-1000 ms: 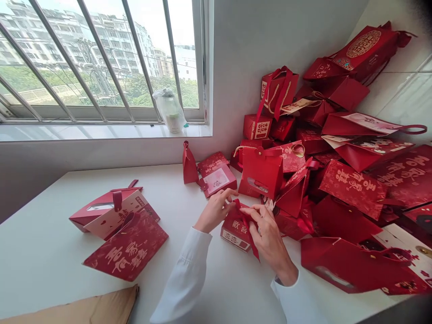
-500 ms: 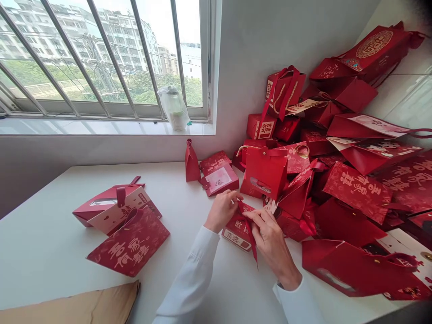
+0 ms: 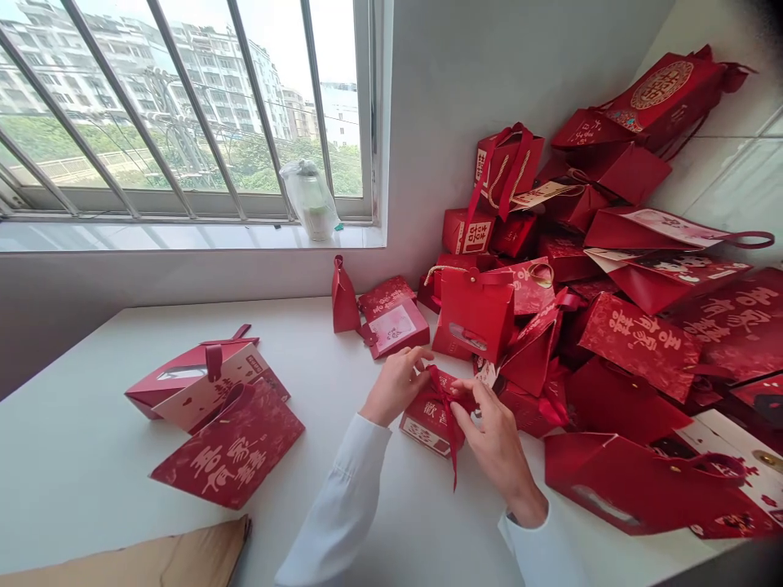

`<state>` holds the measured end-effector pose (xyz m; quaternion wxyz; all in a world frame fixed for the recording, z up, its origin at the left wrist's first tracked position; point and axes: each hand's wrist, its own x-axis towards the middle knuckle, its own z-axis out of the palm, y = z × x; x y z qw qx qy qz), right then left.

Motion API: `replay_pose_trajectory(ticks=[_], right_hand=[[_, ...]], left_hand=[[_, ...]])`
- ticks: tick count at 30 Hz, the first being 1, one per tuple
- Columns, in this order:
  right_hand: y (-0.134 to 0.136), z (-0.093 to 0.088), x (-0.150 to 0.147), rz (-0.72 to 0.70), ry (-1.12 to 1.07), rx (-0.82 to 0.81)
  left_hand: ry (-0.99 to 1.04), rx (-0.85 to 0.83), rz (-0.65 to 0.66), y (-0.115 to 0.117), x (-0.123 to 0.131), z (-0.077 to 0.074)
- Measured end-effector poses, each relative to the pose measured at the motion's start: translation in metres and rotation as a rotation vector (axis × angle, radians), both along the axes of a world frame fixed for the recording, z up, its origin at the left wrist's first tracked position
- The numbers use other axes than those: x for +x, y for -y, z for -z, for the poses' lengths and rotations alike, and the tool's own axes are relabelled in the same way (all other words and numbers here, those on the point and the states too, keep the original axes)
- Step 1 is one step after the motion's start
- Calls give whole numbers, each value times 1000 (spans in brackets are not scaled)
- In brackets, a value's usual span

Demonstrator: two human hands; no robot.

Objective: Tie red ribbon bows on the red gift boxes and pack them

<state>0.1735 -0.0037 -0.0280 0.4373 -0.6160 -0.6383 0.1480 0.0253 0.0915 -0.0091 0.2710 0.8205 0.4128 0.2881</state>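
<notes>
Red ribbon (image 3: 451, 432) crosses the red gift box (image 3: 425, 425), and both your hands close on it just above the box: your left hand (image 3: 396, 386) pinches it at the knot, your right hand (image 3: 498, 440) beside it. The box rests on the white table (image 3: 91, 408), with red gift bags (image 3: 636, 346) heaped just beyond it.

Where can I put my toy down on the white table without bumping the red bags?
There's bare white table between the flat red bag and the left hand, and more left of that bag. Right of the right hand, the heap of red gift bags is crowded.
</notes>
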Motion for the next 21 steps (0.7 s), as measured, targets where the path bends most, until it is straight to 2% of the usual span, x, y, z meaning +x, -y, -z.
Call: replay_pose_trajectory(ticks=[4, 7, 11, 14, 21], right_hand=[[0, -7, 0, 76, -135, -103], [-1, -9, 0, 102, -136, -103], [-1, -8, 1, 118, -105, -106], [-1, -7, 5, 119, -144, -123], [-4, -5, 9, 143, -208, -132]], left_hand=[[15, -67, -38, 10, -17, -23], [-114, -193, -11, 16, -26, -32], [-251, -233, 48, 16, -29, -35], [-211, -222, 28, 13, -31, -37], [-194, -404, 121, 8, -39, -35]])
